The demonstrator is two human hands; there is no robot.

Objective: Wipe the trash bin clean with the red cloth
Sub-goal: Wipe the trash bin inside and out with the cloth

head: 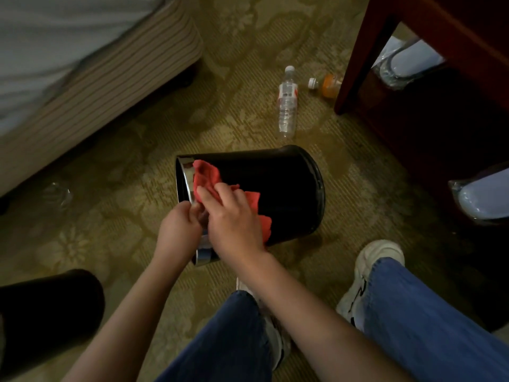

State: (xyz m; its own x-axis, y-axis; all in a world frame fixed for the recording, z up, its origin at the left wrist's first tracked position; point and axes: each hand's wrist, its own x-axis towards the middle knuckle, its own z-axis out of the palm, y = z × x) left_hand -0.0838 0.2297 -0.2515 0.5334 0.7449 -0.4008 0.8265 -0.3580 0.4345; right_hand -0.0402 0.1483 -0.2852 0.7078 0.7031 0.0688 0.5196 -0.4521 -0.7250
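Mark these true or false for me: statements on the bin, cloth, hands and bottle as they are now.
1. The trash bin stands upright. False: it lies on its side on the carpet.
2. The right hand presses the red cloth against the bin. True.
3. The left hand hangs free. False: it grips the bin's shiny rim.
4. A clear bottle lies on the carpet beyond the bin. True.
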